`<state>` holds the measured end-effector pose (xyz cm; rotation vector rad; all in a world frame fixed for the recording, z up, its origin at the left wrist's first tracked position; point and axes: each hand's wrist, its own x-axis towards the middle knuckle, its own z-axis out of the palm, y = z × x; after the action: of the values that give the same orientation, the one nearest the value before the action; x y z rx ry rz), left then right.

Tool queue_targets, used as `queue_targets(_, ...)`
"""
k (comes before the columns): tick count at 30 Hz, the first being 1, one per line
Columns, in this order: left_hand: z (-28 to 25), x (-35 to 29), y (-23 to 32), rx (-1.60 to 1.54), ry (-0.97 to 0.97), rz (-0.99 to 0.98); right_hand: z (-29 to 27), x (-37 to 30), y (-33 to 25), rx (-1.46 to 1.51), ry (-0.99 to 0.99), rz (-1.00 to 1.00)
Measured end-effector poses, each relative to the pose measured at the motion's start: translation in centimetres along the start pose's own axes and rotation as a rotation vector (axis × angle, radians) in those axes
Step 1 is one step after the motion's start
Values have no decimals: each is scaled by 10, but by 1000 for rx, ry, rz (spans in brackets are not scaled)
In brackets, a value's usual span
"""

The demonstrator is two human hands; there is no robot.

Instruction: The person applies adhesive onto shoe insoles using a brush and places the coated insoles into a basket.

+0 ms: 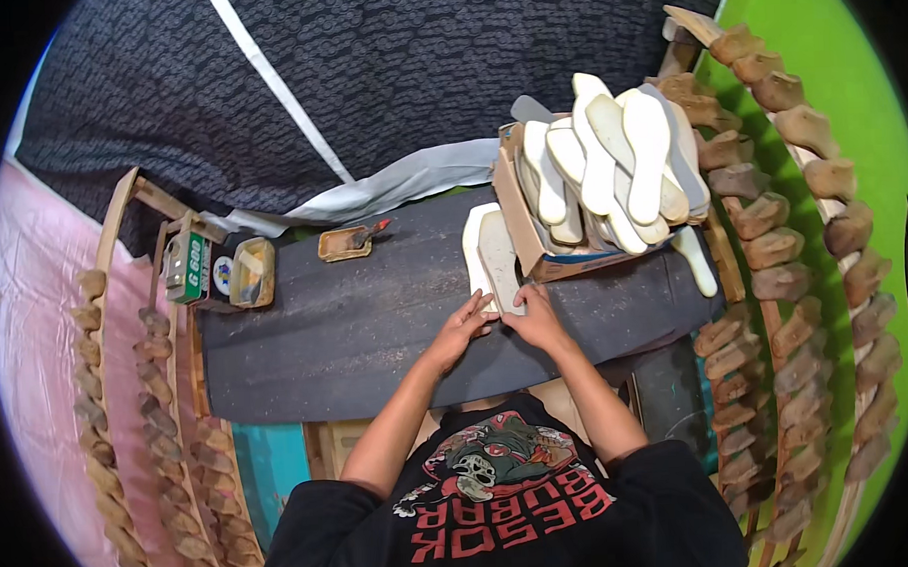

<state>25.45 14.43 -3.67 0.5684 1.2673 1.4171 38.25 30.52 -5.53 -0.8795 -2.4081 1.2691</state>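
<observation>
A head-worn wide fisheye looks down from nearby onto the dark-topped table (305, 319).

Both forearms (398, 410) angled fwd & inward; L grip (461, 325) w/ fingers (477, 306) extended, v. near R grip (540, 322), its fingers bent.

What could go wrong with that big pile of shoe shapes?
The heaped soles rise above the cardboard box, so some might slide off. Also, the grey sole at the right fingers lies close beside that box, so falling soles could perhaps knock it, or the white sole at the left fingers, askew.
</observation>
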Motion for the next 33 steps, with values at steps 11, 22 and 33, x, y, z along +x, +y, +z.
queue_targets(11,-9,-9,10,25,287,85,15,-12,-34,281,116,-159)
queue_targets(22,-9,-15,18,-162,476,134,38,-41,-53,311,-291,-354)
queue_targets(33,-59,-85,-13,-400,328,49,88,16,-85,517,-178,-131)
